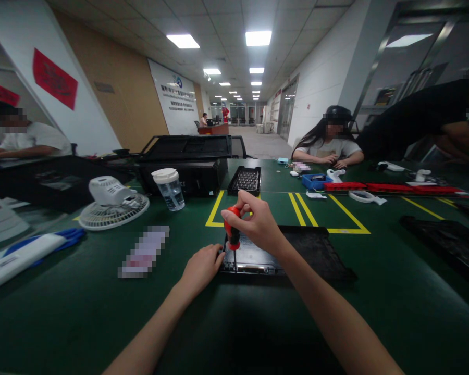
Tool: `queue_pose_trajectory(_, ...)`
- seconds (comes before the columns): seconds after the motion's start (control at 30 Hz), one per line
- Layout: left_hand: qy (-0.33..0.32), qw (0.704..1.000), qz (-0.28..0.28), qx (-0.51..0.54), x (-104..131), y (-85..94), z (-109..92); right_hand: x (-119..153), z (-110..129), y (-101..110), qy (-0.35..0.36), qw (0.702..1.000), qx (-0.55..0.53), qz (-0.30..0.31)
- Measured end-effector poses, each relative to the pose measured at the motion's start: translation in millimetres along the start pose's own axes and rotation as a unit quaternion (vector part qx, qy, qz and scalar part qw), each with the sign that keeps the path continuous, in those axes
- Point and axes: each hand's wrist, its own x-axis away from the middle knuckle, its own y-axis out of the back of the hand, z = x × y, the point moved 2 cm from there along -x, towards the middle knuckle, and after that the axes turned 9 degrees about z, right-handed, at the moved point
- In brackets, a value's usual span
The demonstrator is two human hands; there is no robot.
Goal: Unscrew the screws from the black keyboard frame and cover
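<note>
My right hand (260,221) is closed around the red and black handle of a screwdriver (232,229). The screwdriver stands nearly upright, its shaft pointing down at the front left part of a flat black tray-like casing (308,250). A shiny plate and a metallic strip show at that end of the casing; whether the tip sits in a screw is too small to tell. At the casing's left edge, my left hand (203,265) grips the side with its fingers curled, the fingertips partly hidden.
Left of the casing are a blurred flat object (144,252), a lidded clear cup (172,192) and a white fan (113,208). Behind are a black case (183,177) and a tray of small parts (245,179). Tape (361,197) and another black casing (445,239) lie right. A co-worker sits opposite.
</note>
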Motion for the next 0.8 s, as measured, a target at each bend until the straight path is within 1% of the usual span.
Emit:
queue_pose_trajectory(0.17,0.001,1.0,0.002,0.0,-1.1,-1.1,1.4,0.0,-1.5,-1.1,0.0,0.999,0.042,-0.021)
queue_pose_trajectory(0.37,-0.016,1.0,-0.015,-0.001,-4.6,-4.8,5.7,-1.0,-2.7,-1.6,0.007,0.994,0.097,-0.054)
queue_pose_trajectory(0.67,-0.025,0.999,-0.024,0.0,-4.8,-6.5,6.1,0.1,-7.1,-1.8,-0.001,0.988,0.122,-0.097)
queue_pose_trajectory(0.8,-0.017,1.0,-0.016,-0.003,-5.4,-5.9,5.5,0.6,-8.8,-2.3,-0.01,0.984,0.137,-0.115)
